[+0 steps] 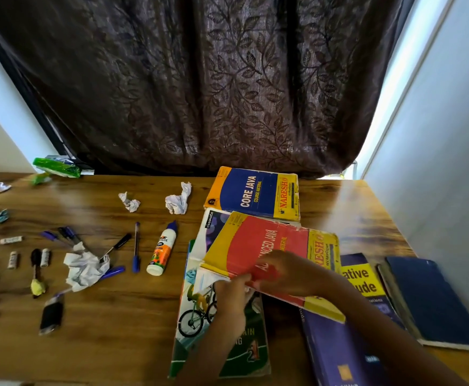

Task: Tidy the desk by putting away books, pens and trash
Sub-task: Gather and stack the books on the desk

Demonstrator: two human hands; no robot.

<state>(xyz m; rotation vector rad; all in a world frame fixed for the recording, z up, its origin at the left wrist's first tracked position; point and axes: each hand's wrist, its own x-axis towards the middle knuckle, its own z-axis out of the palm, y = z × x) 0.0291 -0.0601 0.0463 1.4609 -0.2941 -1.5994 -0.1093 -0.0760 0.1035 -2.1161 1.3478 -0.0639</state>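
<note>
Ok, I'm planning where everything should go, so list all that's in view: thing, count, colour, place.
Advanced Java book: one, red and yellow, tilted atop other books, desk centre-right.
Core Java book: one, blue and yellow, behind it.
Other books: about five; cyclist cover, purple, yellow-titled, dark blue, Classmate notebook.
Glue bottle: one, white and orange, middle.
Pens: several, blue or black, left half.
Crumpled paper: about four, white, left and back.
Green wrapper: one, back left.
Desk: wooden.
Curtain: dark brown, behind.
Left hand: pinches red book's edge.
Right hand: on its cover.
</note>
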